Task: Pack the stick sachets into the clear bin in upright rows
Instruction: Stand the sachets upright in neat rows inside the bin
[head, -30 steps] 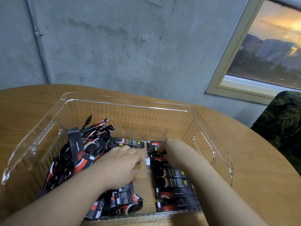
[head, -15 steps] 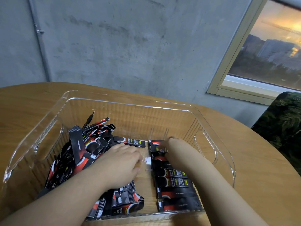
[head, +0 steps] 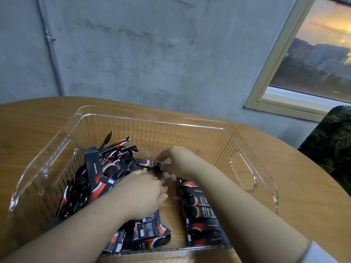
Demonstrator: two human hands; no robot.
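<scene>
One short row done — ordered sachets (head: 201,211) stacked along lower right of clear bin (head: 152,118), right of centre. Most of job left: loose pile (head: 98,179) heaped at bin's left half, jumbled, pointing every way. Right hand (head: 176,160) at frame centre, fingers pinching end of single sachet (head: 147,163) drawn from pile. Left hand (head: 142,194) below it, fingers curled down over pile edge; cannot tell if gripping anything. Far right of bin floor bare, rows to fill.
</scene>
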